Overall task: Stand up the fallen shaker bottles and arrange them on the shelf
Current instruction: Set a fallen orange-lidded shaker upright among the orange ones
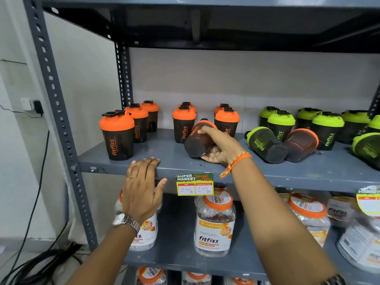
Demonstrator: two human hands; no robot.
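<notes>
Right hand [218, 148] clamped round tilted orange-lid shaker bottle [198, 140], base toward camera, on shelf [164, 159]. Left hand [141, 188] spread flat on shelf edge, empty. Advice: pivot base down, seat between upright neighbours just behind hand.

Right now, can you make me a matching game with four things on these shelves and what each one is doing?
Things:
1. right hand
2. left hand
3. front orange shaker
4. price tag

States:
A. standing upright
B. resting on the shelf edge
C. gripping a tipped shaker
D. hanging from the shelf front

Pairs: 1-C, 2-B, 3-A, 4-D
</notes>
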